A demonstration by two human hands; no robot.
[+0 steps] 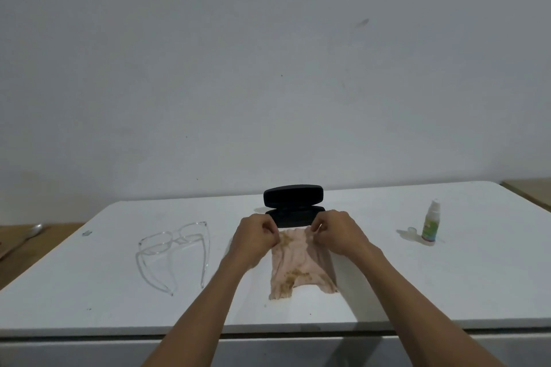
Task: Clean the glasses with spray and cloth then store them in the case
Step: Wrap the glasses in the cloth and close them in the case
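A pink cloth (pixel 298 262) with brownish stains lies spread on the white table (pixel 89 301). My left hand (pixel 253 238) pinches its far left corner and my right hand (pixel 337 232) pinches its far right corner. Just behind the hands stands a black glasses case (pixel 293 202) with its lid open. Clear-framed glasses (pixel 176 250) lie on the table to the left, temples unfolded toward me. A small spray bottle (pixel 431 223) with a green label stands at the right, its clear cap (pixel 411 230) off beside it.
A white wall rises behind the table. Wooden surfaces show past the table's left edge (pixel 18 250) and at the far right corner (pixel 533 191). A small grey mark (pixel 86 233) sits on the table's left part.
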